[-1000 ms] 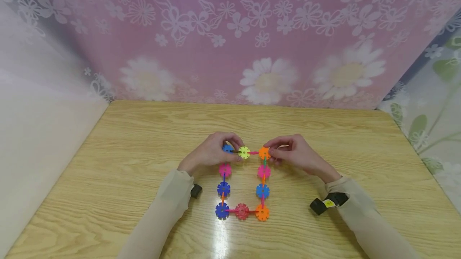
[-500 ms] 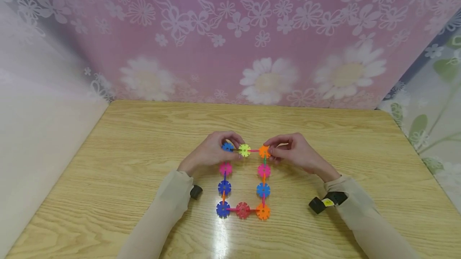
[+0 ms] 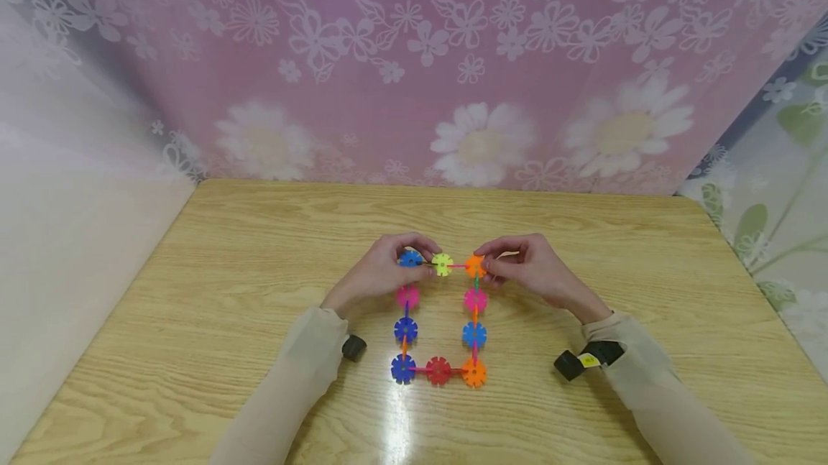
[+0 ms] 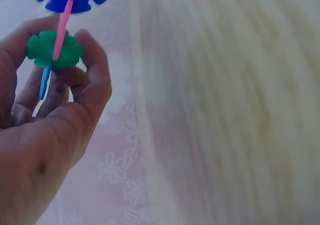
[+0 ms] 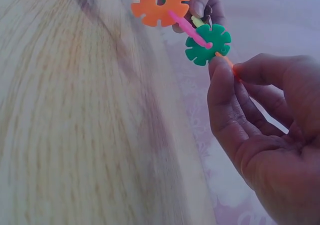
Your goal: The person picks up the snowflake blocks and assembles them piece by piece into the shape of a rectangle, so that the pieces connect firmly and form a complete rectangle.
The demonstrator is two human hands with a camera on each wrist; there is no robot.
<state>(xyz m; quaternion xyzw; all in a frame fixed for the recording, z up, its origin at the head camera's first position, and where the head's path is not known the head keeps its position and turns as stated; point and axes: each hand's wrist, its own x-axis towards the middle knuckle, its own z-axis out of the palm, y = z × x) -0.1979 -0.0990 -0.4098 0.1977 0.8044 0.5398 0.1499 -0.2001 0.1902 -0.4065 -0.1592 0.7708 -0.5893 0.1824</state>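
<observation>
A rectangular ring of slotted plastic snowflake discs, joined edge to edge, spans both hands. In the head view its far side has a blue disc (image 3: 410,259), a yellow disc (image 3: 443,264) and an orange corner disc (image 3: 475,266). My left hand (image 3: 382,267) holds the far left corner, its fingers partly covering the blue disc. A green disc (image 4: 54,50) shows between that hand's finger and thumb in the left wrist view. My right hand (image 3: 533,271) pinches the orange corner disc. Beside those fingertips, a green disc (image 5: 209,44) appears in the right wrist view.
The ring's near side has a dark blue disc (image 3: 403,369), a red disc (image 3: 438,371) and an orange disc (image 3: 474,372). Beneath lies a wood-grain table (image 3: 259,221), with a pink floral curtain (image 3: 362,91) behind it. Black straps circle both wrists.
The ring has shifted slightly away from the person, towards the curtain, and a little to the right. Both hands have moved a little with it and keep their hold.
</observation>
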